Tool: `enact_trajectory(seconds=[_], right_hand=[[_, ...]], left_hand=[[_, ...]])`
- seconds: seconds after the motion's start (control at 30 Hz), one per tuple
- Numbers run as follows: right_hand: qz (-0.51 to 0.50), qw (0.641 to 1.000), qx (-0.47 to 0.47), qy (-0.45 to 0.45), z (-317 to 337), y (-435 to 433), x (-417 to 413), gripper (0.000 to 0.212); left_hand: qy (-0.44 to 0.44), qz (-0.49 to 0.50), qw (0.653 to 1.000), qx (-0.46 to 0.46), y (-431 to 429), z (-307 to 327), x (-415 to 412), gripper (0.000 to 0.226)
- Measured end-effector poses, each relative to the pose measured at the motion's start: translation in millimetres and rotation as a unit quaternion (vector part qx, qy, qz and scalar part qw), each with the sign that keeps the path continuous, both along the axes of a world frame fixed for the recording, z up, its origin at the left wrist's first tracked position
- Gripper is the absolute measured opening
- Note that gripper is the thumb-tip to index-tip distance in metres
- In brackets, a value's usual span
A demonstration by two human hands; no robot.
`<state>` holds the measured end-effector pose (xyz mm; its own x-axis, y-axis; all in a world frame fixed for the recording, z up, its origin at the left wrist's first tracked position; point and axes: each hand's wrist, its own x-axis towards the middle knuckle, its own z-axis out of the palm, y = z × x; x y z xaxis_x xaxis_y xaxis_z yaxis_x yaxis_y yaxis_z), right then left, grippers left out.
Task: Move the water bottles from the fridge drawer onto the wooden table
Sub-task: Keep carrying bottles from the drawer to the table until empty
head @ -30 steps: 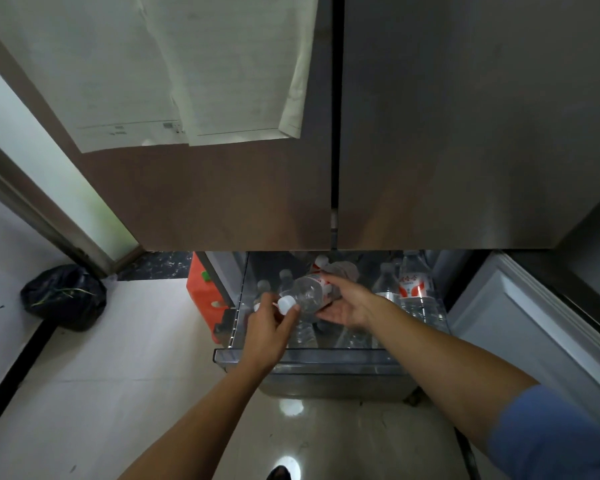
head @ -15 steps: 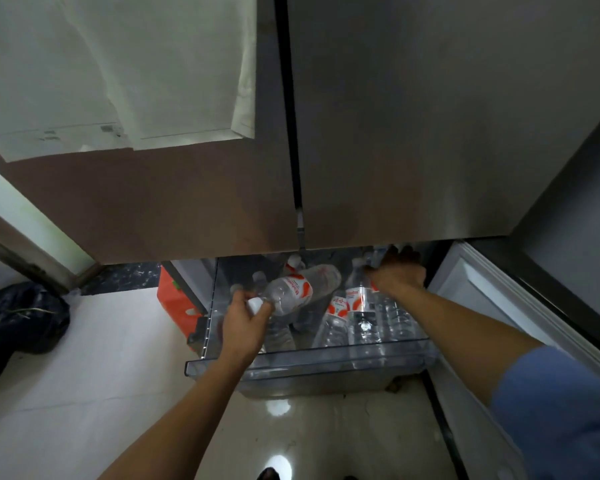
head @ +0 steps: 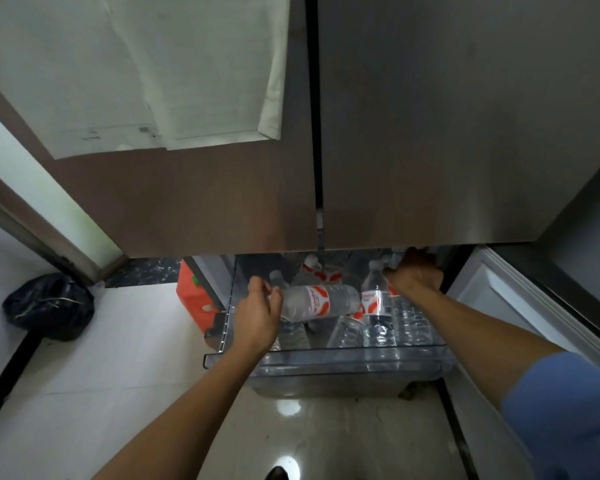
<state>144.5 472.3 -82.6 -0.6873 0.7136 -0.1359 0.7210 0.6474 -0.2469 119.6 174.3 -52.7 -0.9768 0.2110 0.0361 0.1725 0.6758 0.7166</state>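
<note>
Looking down into a see-through plastic fridge drawer (head: 326,368), pulled out and full of bottles. In the left hand (head: 257,318), a clear plastic water bottle with a red and white label (head: 321,303), lying on its side, up above the other bottles in the drawer. Fingers curled tight round its cap end, with the long body poking out to the right of them. Further back on the right, the right hand (head: 414,277), bent over and partly tucked under the grey fridge door (head: 447,133). Cannot tell about any grip there: fingertips hidden. Just left of it, 1 more upright clear bottle with a red label (head: 374,301). On the floor at left, a black plastic bag (head: 49,306) and an orange box (head: 196,299).
</note>
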Motion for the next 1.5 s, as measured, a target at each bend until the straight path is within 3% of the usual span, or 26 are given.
enact_trajectory(seconds=[0.23,0.37,0.5,0.67,0.93,1.13,1.23,1.3,1.37,1.5], right_hand=[[0.048,0.998,0.032,-0.009,-0.8,-11.8,-7.2,0.072],[0.063,0.998,-0.014,0.007,-0.4,-5.8,-4.2,0.077],[0.086,0.993,-0.06,0.046,-1.8,-8.7,-2.0,0.069],[0.153,0.986,-0.06,0.033,3.1,-9.9,2.5,0.06],[0.166,0.974,-0.153,0.016,-1.1,-0.8,11.7,0.1],[0.1,0.972,-0.211,0.026,5.3,6.2,3.8,0.079],[0.0,0.935,-0.343,0.09,15.0,11.1,-4.1,0.077],[-0.013,0.902,-0.422,0.085,25.4,9.0,-6.8,0.046],[-0.024,0.878,-0.477,0.023,34.3,6.6,-4.7,0.025],[-0.034,0.804,-0.593,0.02,42.6,0.5,4.9,0.024]], left_hand=[[-0.019,-0.005,1.0,-0.014,1.0,1.7,10.2,0.03],[-0.03,0.002,1.0,0.003,2.8,1.4,7.6,0.029],[-0.024,0.014,0.999,0.025,8.5,5.7,1.9,0.027],[0.013,0.016,0.999,0.03,13.6,12.9,-9.4,0.03],[0.102,0.006,0.994,-0.03,12.1,25.3,-10.3,0.031],[0.09,0.009,0.995,-0.048,10.2,28.7,5.4,0.033],[0.084,0.018,0.995,-0.045,5.3,31.2,9.3,0.038],[0.088,0.025,0.995,-0.042,1.8,33.5,12.3,0.039],[0.092,0.032,0.995,-0.036,-2.7,35.4,13.9,0.039],[0.113,0.044,0.992,-0.031,-14.6,43.4,9.5,0.036]])
